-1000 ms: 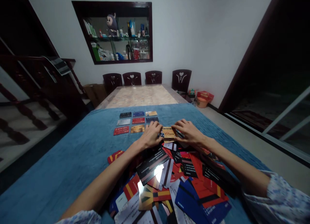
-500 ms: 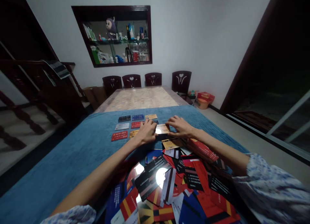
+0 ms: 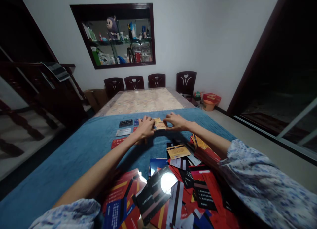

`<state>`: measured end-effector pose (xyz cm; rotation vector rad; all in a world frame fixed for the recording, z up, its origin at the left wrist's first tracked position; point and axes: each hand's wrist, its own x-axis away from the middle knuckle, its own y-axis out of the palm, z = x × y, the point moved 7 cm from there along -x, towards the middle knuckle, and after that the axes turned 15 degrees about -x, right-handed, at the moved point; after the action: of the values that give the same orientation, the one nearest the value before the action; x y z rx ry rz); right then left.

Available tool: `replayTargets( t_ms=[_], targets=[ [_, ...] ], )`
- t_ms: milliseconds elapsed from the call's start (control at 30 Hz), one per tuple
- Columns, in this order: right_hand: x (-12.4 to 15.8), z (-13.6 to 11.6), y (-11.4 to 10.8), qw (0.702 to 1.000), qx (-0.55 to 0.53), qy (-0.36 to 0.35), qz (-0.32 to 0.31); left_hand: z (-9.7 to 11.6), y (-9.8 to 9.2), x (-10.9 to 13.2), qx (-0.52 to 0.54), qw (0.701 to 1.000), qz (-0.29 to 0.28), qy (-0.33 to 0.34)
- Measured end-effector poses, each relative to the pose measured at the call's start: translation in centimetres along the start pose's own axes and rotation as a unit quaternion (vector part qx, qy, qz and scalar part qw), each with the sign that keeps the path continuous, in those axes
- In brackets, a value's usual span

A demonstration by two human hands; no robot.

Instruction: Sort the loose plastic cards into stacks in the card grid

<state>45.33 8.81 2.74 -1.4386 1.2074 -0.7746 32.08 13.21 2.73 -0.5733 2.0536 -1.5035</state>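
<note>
Between my two hands is a yellow card [image 3: 160, 124], tilted so its printed face shows. My left hand [image 3: 146, 127] is closed at the card's left edge, with some fingertips hidden. My right hand [image 3: 176, 122] pinches its right edge between thumb and fingers. Left of my left hand, cards lie in rows: a black card [image 3: 125, 123], a pale silver card [image 3: 123, 132] and a red card [image 3: 117, 143]. A blue card [image 3: 136, 122] is partly covered by my left hand. Closer to me spreads a loose heap of cards, with a black striped card [image 3: 155, 197] on top.
Another yellow card [image 3: 178, 151] rests at the heap's far side. A blue cloth [image 3: 81, 149] covers the near part of the table; the bare marbled top [image 3: 143, 99] extends beyond. Dark chairs [image 3: 186, 82] stand at the far end. A red-topped bucket [image 3: 210, 102] sits on the floor.
Both hands have moved farther from me with the yellow card, toward the far row. My left hand now covers more of the laid-out cards.
</note>
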Motion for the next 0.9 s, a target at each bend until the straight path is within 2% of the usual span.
replayTargets(
  t_ms=[333,633,900],
  targets=[
    [-4.0,1.5,0.5,0.997,-0.007,0.046,-0.054,-2.4,1.8,-2.8,-0.034,0.999,-0.027,-0.016],
    [-7.1,3.5,1.9,0.994,-0.005,0.081,-0.074,-3.8,3.7,-5.1,-0.040,0.997,-0.057,-0.035],
    [-8.6,4.8,2.8,0.991,0.001,0.105,-0.078,-4.4,5.1,-6.4,-0.044,0.996,-0.068,-0.042]
  ],
)
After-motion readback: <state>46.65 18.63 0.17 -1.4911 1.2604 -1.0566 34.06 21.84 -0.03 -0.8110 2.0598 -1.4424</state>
